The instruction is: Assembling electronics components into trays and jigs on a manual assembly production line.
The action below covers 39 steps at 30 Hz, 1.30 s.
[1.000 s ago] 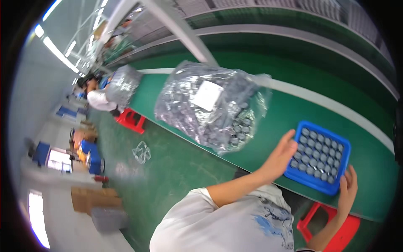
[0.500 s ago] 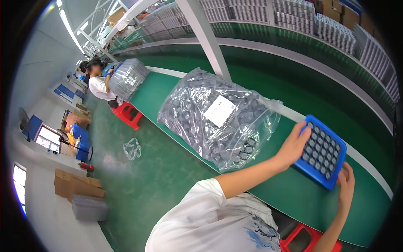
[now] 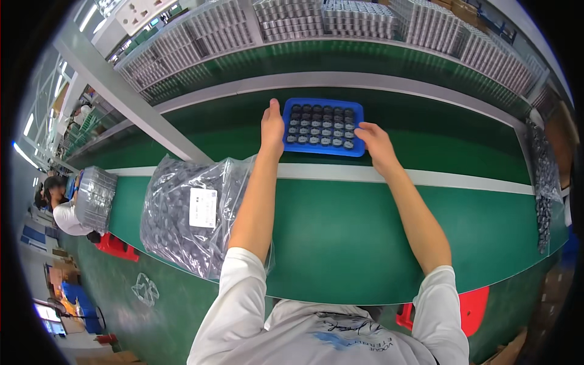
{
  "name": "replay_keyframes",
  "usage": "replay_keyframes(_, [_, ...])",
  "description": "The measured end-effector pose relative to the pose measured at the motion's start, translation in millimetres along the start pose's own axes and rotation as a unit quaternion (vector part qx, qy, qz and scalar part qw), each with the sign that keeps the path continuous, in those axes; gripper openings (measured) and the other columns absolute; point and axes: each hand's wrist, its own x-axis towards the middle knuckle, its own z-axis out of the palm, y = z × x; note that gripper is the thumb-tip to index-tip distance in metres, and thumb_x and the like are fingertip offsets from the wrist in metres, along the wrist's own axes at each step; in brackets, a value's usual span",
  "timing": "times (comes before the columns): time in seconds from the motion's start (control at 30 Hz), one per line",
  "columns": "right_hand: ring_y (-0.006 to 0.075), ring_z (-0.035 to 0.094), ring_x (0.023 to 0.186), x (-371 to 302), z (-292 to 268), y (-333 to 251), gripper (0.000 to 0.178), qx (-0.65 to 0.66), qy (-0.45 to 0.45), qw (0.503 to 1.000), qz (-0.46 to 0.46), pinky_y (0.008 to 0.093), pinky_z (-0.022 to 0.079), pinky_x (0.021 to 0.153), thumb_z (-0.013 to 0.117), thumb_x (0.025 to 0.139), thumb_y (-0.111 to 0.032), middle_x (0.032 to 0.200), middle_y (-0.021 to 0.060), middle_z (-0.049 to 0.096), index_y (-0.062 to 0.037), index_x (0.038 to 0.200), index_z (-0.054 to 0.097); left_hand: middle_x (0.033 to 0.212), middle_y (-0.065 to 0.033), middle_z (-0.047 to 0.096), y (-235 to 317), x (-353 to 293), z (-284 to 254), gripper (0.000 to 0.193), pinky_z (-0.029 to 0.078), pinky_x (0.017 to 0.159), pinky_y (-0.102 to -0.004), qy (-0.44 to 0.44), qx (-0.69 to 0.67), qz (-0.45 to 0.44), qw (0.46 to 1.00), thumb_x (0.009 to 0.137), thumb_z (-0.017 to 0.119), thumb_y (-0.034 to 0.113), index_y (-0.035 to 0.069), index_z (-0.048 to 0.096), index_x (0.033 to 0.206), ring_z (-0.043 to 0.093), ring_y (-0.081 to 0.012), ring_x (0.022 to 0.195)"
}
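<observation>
A shallow blue tray [image 3: 323, 151] filled with rows of small dark round parts [image 3: 322, 123] is held level over the dark green surface beyond the white rail. My left hand [image 3: 272, 129] grips its left edge, with the palm against the side and the thumb pointing up. At the right edge, my right hand [image 3: 377, 146] has hold of the lower corner, with its thumb side toward the rim. The undersides of my fingers are hidden. Whether the tray touches the surface below, I cannot tell.
A big clear plastic bag [image 3: 176, 213] of dark parts lies left of my left forearm on the green table [image 3: 340, 237]. A slanted white post [image 3: 134, 103] rises behind it. Stacked silvery trays [image 3: 359, 21] line the far shelf. Another person [image 3: 67, 213] sits far left.
Both hands have carried the blue tray forward, from above the near table to beyond the white rail. The view has turned, and the tray is now squarely ahead of me.
</observation>
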Motion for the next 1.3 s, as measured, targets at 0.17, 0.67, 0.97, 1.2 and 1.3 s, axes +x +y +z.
replay_keyframes(0.17, [0.0227,0.054,0.121,19.1,16.3,10.2,0.055,0.031,0.014,0.999,0.003,0.0334,0.040,0.103,0.067,0.091,-0.025,0.128,0.0156,0.060,0.0035,0.135,0.053,0.116,-0.0106,0.058,-14.4,16.7,-10.1,0.064,0.037,0.102,-0.0355,0.023,-0.006,-0.012,1.000,0.101,0.046,0.058,-0.001,0.058,0.124,0.049,-0.0216,0.108])
replay_keyframes(0.67, [0.0179,0.069,0.098,-229.4,7.1,-13.5,0.027,-0.009,-0.756,0.646,0.105,0.0329,0.054,0.087,0.070,0.094,-0.020,0.106,0.0092,0.071,-0.0017,0.114,0.064,0.091,-0.0156,0.068,-11.1,-167.1,94.2,0.010,0.051,0.080,-0.0423,-0.277,0.311,0.363,0.833,0.087,0.065,0.009,0.003,0.070,0.091,0.065,-0.0336,0.087])
replay_keyframes(0.97, [0.0190,0.070,0.098,-258.1,10.9,16.9,0.026,0.037,-0.816,0.551,0.172,0.0338,0.055,0.086,0.072,0.092,-0.015,0.113,0.0129,0.071,0.0008,0.112,0.065,0.080,-0.0116,0.062,-60.6,-129.8,57.6,0.028,0.046,0.077,-0.0466,0.009,0.482,0.378,0.790,0.084,0.068,0.016,0.004,0.067,0.109,0.058,-0.0320,0.086])
replay_keyframes(1.2, [0.0149,0.068,0.084,-254.2,-4.4,21.0,0.021,0.070,-0.851,0.500,0.142,0.0315,0.053,0.074,0.071,0.092,-0.020,0.090,0.0076,0.073,-0.0015,0.102,0.071,0.094,-0.0241,0.072,-25.9,-113.6,75.9,0.040,0.053,0.086,-0.0466,-0.067,0.532,0.116,0.836,0.083,0.063,0.032,0.005,0.067,0.112,0.067,-0.0428,0.098])
replay_keyframes(1.3, [0.0142,0.066,0.079,-256.9,-3.5,25.8,0.020,0.070,-0.869,0.475,0.121,0.0318,0.051,0.070,0.071,0.092,-0.021,0.085,0.0066,0.072,-0.0017,0.098,0.071,0.099,-0.0260,0.071,-21.6,-110.8,75.5,0.044,0.052,0.090,-0.0462,-0.062,0.542,0.096,0.832,0.084,0.064,0.036,0.004,0.068,0.113,0.067,-0.0434,0.100])
